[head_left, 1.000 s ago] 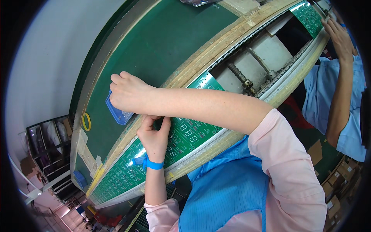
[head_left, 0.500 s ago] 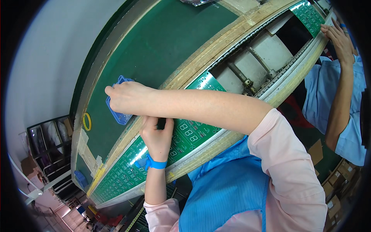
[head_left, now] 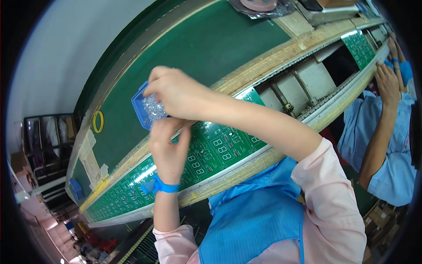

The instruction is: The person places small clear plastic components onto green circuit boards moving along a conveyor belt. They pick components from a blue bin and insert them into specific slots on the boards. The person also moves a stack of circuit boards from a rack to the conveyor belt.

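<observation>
Holding right hand (head_left: 176, 91) at angular blue plastic bin (head_left: 139, 112), left hand (head_left: 168, 143) over flat green circuit boards (head_left: 215, 152); cannot tell whether gripping.

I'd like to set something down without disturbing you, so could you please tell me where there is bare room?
Bare green mat lies between the blue parts bin and the plastic bag, with a smaller patch between bin and yellow ring. Crowded: the bin, with the right hand at it, and the circuit boards by the left hand.
</observation>
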`<state>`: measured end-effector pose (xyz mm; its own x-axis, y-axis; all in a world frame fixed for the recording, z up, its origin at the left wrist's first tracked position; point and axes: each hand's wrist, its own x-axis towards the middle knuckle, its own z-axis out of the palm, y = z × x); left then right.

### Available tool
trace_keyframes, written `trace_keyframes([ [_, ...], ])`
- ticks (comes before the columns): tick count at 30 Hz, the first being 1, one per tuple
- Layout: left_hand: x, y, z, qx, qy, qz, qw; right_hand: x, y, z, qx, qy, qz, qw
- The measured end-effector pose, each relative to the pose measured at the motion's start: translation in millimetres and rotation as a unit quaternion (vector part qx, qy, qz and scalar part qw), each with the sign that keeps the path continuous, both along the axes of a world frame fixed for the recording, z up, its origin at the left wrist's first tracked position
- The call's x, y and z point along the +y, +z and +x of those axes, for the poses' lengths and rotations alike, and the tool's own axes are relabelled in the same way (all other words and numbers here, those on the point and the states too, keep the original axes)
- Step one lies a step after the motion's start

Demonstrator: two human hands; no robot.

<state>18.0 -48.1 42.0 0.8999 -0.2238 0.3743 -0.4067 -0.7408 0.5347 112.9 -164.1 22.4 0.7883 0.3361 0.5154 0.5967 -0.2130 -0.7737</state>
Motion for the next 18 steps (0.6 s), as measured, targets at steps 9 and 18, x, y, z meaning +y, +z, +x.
trace_keyframes([
  [9, 46.0, -13.9, 54.9, -0.055, 0.111, 0.233, 0.965, -49.7, 14.5, -44.9, 0.373, 0.065, 0.189, 0.906],
  [18, 43.9, -18.6, 57.0, -0.048, 0.129, 0.239, 0.961, -80.2, 27.7, -79.0, 0.501, 0.140, 0.279, 0.807],
])
